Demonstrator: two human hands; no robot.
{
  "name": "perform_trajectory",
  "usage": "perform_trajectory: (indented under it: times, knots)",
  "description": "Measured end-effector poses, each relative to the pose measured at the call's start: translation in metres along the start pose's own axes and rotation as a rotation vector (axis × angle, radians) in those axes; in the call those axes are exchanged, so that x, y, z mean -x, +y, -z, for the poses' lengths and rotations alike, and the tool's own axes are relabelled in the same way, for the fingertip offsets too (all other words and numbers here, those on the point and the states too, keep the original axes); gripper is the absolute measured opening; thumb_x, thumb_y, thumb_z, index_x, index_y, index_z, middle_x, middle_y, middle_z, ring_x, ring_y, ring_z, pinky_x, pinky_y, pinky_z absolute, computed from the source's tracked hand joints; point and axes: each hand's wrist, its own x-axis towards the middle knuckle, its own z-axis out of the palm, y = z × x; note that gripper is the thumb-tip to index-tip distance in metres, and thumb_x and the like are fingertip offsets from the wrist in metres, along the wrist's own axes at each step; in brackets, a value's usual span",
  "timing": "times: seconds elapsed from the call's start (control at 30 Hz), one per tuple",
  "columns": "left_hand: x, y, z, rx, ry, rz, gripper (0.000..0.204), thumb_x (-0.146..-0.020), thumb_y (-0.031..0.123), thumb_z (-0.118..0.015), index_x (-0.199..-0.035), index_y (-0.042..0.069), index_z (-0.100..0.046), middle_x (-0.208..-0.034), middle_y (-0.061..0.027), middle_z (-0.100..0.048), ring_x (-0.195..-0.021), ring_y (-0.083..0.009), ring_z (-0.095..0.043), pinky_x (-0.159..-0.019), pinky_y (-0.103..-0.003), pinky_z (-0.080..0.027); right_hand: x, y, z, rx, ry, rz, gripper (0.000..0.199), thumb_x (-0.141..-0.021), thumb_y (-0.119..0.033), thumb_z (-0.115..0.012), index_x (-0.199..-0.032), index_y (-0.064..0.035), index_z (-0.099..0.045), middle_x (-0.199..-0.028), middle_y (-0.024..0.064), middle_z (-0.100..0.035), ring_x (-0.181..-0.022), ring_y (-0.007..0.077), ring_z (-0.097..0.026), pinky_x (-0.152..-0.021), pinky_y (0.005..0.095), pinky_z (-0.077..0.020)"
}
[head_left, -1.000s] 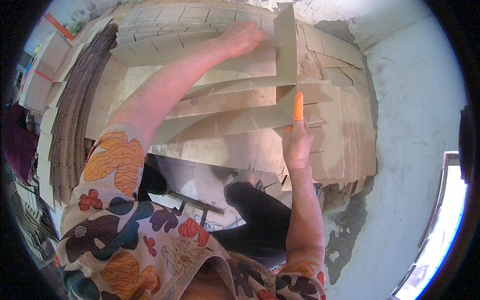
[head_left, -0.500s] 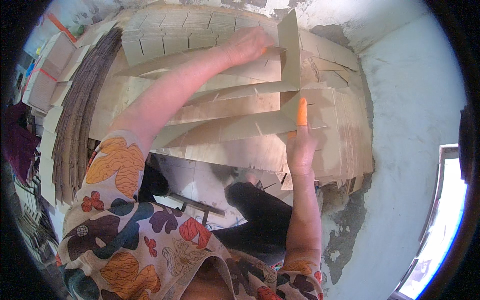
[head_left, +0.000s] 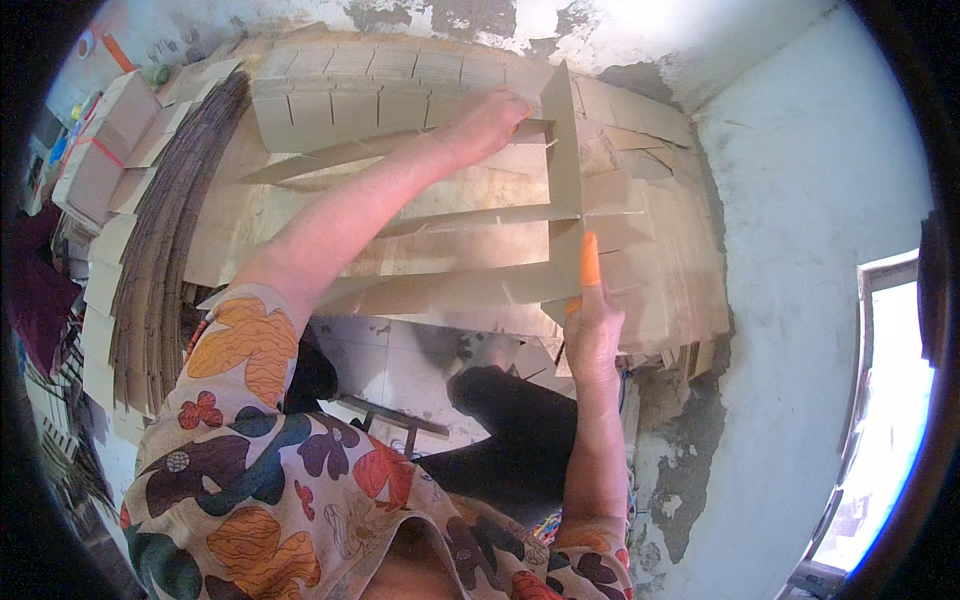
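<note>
A cardboard cross strip [head_left: 565,160] stands on edge, running from far to near. Three long cardboard strips meet it from the left: a far strip [head_left: 320,158], a middle strip [head_left: 460,221] and a near strip [head_left: 440,290]. My left hand [head_left: 488,125] is closed on the far strip close to its joint with the cross strip; its fingertips are partly hidden. My right hand [head_left: 595,325], with orange covers on its fingers, pinches the near end of the cross strip. Its orange-covered index finger lies up along the cardboard.
Slotted cardboard strips [head_left: 400,100] are stacked along the back of the table, with flat cardboard sheets [head_left: 670,260] at the right. A tall row of cardboard edges [head_left: 175,240] lines the left. A peeling wall [head_left: 790,200] borders the right side.
The cross strip and the joined long strips have shifted slightly down and left in view. Both hands keep their holds on the cardboard.
</note>
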Motion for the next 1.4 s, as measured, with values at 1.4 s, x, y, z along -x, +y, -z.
perform_trajectory:
  times: [1.4]
  knots:
    - [0.076,-0.011,0.004,0.204,-0.620,0.375,0.041,-0.067,0.028,-0.075,-0.098,0.005,-0.059,-0.090,-0.0139,-0.062,-0.086,-0.0294,-0.059,-0.071,-0.040,-0.046,-0.002,0.054,-0.018,0.240,-0.257,0.071,0.027,-0.073,-0.003,-0.058,-0.100,-0.0053,-0.058,-0.082,0.0172,-0.062,-0.075,0.0352,-0.063,-0.065,0.0439,-0.0496]
